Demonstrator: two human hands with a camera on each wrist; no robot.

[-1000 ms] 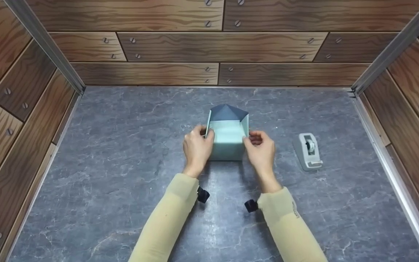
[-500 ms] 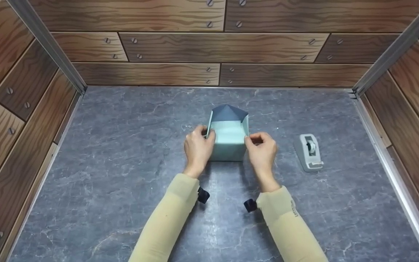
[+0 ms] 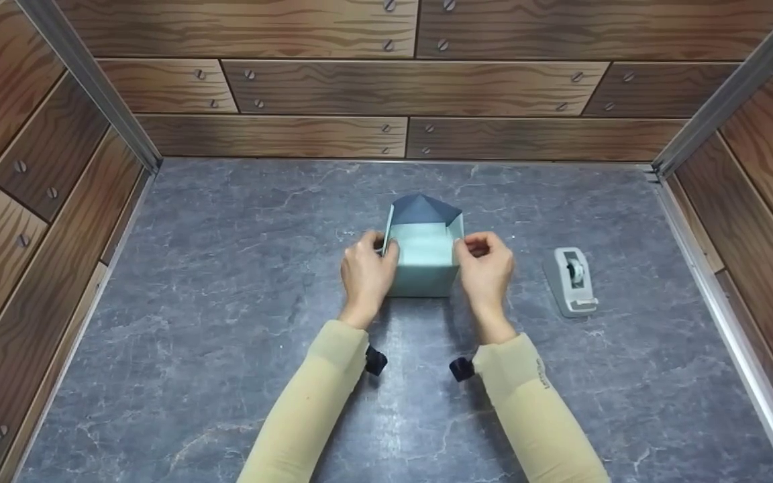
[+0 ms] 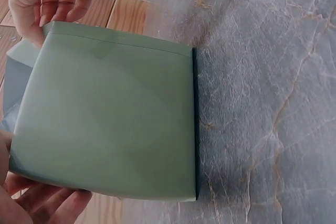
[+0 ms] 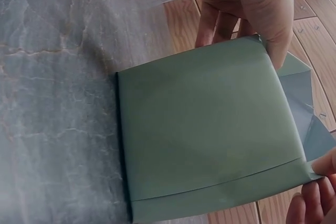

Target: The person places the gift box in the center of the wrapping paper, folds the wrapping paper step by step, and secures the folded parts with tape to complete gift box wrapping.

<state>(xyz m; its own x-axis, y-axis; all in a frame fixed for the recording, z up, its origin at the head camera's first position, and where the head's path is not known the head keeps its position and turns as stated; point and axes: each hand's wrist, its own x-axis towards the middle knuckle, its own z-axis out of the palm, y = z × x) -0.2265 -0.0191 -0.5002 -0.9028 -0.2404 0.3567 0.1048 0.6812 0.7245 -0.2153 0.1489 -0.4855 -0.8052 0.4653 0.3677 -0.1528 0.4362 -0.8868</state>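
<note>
A pale green paper package (image 3: 420,282), box-shaped, stands on the grey marbled surface between both hands. Its far end is raised, with a dark blue pointed flap (image 3: 420,210) and upright side edges. My left hand (image 3: 365,274) grips its left side, thumb over the top edge and fingers along the outside wall. On the other side, my right hand (image 3: 487,272) pinches the paper at the right edge between thumb and fingers. The right wrist view shows a lengthwise overlapping seam in the front face (image 5: 205,129), close to the pinched corner.
A grey tape dispenser (image 3: 573,282) with a roll in it stands to the right of the right hand. Wood-patterned walls (image 3: 313,137) with metal corner strips enclose the surface at the back and both sides.
My right hand has shifted slightly away from me, drawing the paper's right edge a little outward. The left hand keeps its hold, and the package stays in place.
</note>
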